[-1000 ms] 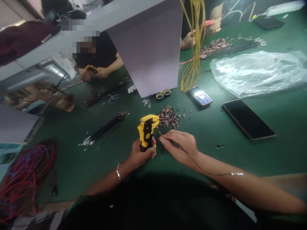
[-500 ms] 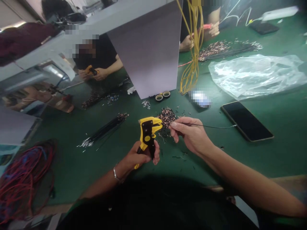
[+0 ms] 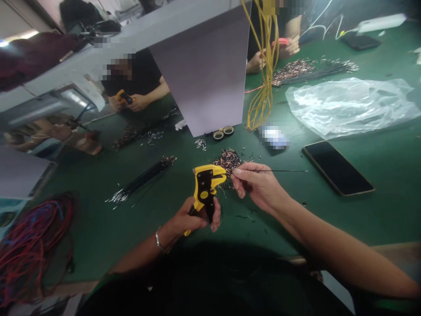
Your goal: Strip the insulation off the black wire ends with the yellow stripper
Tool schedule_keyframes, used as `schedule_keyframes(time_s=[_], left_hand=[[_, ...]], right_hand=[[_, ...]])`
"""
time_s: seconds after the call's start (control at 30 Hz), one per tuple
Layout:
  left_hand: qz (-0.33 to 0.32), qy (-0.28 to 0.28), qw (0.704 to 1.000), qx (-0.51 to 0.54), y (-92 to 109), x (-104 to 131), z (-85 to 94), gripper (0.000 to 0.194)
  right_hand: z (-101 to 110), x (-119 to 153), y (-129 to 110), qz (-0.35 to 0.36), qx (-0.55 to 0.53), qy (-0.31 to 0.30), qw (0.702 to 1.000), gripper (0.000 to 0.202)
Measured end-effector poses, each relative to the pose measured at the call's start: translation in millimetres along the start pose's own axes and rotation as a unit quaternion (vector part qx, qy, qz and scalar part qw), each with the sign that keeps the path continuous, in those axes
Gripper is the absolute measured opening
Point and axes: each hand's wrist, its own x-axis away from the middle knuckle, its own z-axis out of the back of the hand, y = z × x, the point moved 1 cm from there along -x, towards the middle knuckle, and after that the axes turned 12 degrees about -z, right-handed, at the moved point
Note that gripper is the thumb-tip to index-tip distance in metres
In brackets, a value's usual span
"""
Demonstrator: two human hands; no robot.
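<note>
Two hands work near the table's middle: left hand [image 3: 192, 218] grips a yellow stripper [image 3: 205, 186]; right hand [image 3: 259, 186] pinches a thin wire [image 3: 283, 170] just right of its head.

right hand [image 3: 259, 186]: a second ago it lay low and near, fingers flat toward the mat; it has since lifted and gone farther, and its fingertips now pinch the wire beside the stripper's head.
wire [image 3: 283, 170]: it trailed back along the right forearm a second ago; now it runs straight out to the right from the fingertips. Half a second ago its end reached the phone [image 3: 337, 167]; now it stops short of it.
stripper [image 3: 205, 186]: upright a second ago, now tilted with its head leaning right and a little nearer.
left hand [image 3: 194, 217]: has shifted slightly nearer, and its grip looks looser, with the handles spread.
</note>
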Motion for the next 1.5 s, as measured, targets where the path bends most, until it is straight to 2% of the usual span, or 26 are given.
schedule_keyframes(time_s=[0.27, 0.73, 0.93, 1.03, 1.13, 1.4, 1.5], left_hand=[[0.0, 0.004, 1.0, -0.003, -1, 0, -3.0, 0.034], [-0.005, 0.041, 0.997, -0.071, -3, 7, -2.9, 0.02], [0.0, 0.051, 0.994, -0.092, -5, 12, -0.7, 0.02], [-0.003, 0.076, 0.992, -0.101, -6, 14, -1.0, 0.018], [-0.013, 0.097, 0.99, -0.099, -6, 13, -2.5, 0.017], [-0.044, 0.065, 0.992, -0.101, 1, 6, -3.2, 0.023], [-0.068, 0.084, 0.988, -0.108, 4, 4, -2.0, 0.025]], right_hand=[[-1, -2, 6, -0.025, -0.008, -0.021, 0.999, 0.018], [0, -2, 7, -0.053, -0.022, -0.031, 0.998, 0.018], [1, -4, 8, -0.089, -0.046, -0.064, 0.993, 0.026], [1, -5, 9, -0.098, -0.057, -0.078, 0.991, 0.027], [1, -6, 11, -0.108, -0.064, -0.074, 0.989, 0.024], [3, -8, 8, -0.103, -0.055, -0.051, 0.992, 0.023], [5, -8, 5, -0.097, -0.058, -0.04, 0.993, 0.021]])
